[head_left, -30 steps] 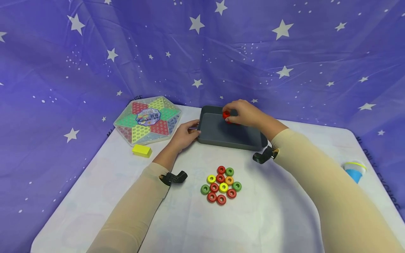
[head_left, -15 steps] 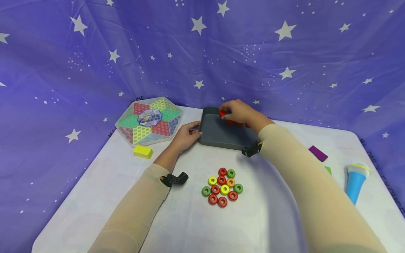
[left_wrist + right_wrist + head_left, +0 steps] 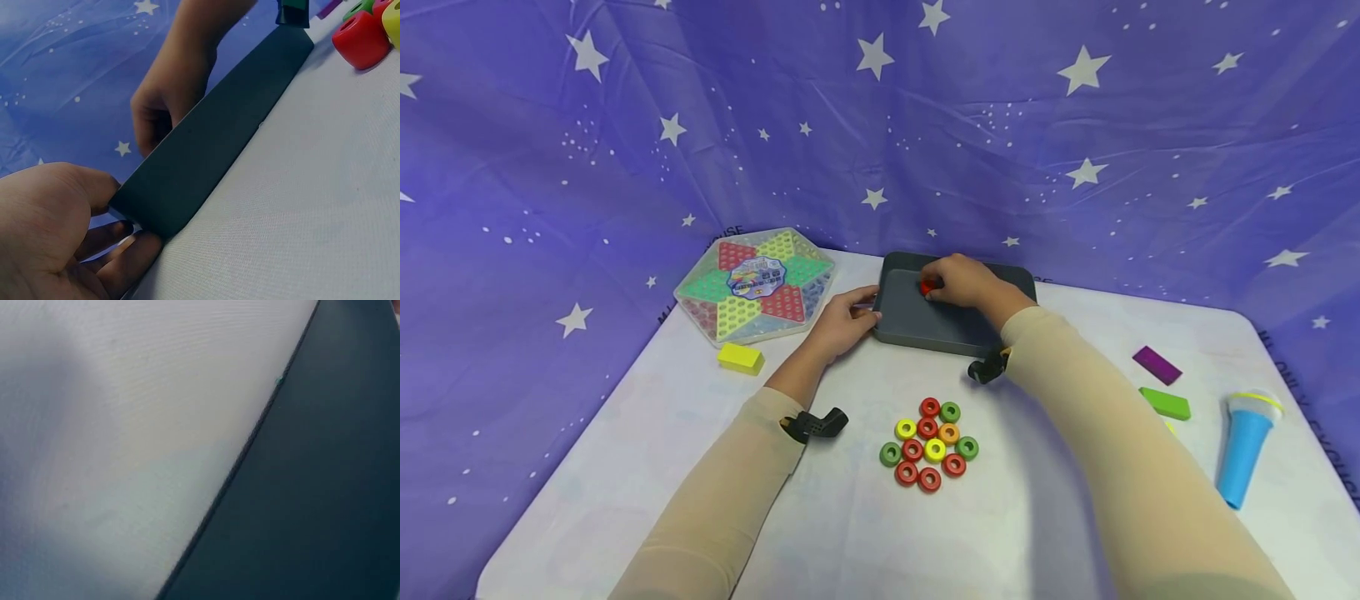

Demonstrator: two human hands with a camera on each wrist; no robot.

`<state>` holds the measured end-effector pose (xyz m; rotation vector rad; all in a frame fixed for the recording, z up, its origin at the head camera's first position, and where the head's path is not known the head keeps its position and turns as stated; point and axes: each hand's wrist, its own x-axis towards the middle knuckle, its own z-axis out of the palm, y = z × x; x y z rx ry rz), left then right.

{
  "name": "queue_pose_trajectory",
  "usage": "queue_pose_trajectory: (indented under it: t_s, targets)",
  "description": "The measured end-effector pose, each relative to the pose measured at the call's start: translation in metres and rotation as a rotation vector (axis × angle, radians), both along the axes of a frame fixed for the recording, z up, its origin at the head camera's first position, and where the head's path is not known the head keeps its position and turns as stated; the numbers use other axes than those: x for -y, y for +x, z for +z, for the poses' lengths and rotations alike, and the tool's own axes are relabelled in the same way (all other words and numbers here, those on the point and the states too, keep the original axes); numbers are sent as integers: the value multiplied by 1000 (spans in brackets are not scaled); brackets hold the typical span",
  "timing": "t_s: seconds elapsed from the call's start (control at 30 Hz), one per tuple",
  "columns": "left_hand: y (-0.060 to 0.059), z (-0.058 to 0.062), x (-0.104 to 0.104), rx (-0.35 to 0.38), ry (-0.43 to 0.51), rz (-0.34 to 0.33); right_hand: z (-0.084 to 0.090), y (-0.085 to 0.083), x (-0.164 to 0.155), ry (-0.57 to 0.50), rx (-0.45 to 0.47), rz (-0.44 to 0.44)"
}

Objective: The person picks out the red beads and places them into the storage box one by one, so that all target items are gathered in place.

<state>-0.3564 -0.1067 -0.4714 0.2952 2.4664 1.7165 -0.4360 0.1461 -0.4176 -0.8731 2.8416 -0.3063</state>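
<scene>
Inside the dark grey tray (image 3: pixel 917 327), my right hand (image 3: pixel 964 282) pinches a red ring bead (image 3: pixel 927 287) close over the floor. Part of that bead is covered by the fingers. My left hand (image 3: pixel 841 323) grips the tray's left end, and the left wrist view shows its fingers at the corner of the wall. Several loose ring beads in red, yellow, green and orange, among them an orange bead (image 3: pixel 949 444), lie grouped on the white cloth in front of the tray. Only the tray's outer wall (image 3: pixel 312 487) and cloth fill the right wrist view.
A hexagonal star-patterned game board (image 3: pixel 722 312) lies back left, with a yellow block (image 3: pixel 741 359) before it. At right are a purple block (image 3: pixel 1157 365), a green block (image 3: pixel 1165 403) and a blue toy microphone (image 3: pixel 1247 454). A purple starry curtain (image 3: pixel 880 125) hangs behind the table.
My right hand has shifted left and then lowered into the tray with the red bead. The right arm's move has uncovered blocks and the microphone. My left hand has stayed put.
</scene>
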Motion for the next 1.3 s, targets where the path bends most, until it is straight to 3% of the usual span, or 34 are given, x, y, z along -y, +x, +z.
queue_pose_trajectory:
  t_s: [0.27,0.53,0.67,0.87,1.3]
  targets:
    - [1,2,-1,8,6,2,3,2,-2,-20,-34,-1]
    - [2,1,0,11,17,4,33,20,-6,-104,-79,5]
    - [2,1,-1,9,26,2,42,45,-11,-168,-97,15]
    - [2,1,-3,4,37,4,42,96,-24,-309,-144,88]
    - [1,0,-1,-17,44,1,7,205,-40,-392,-116,224]
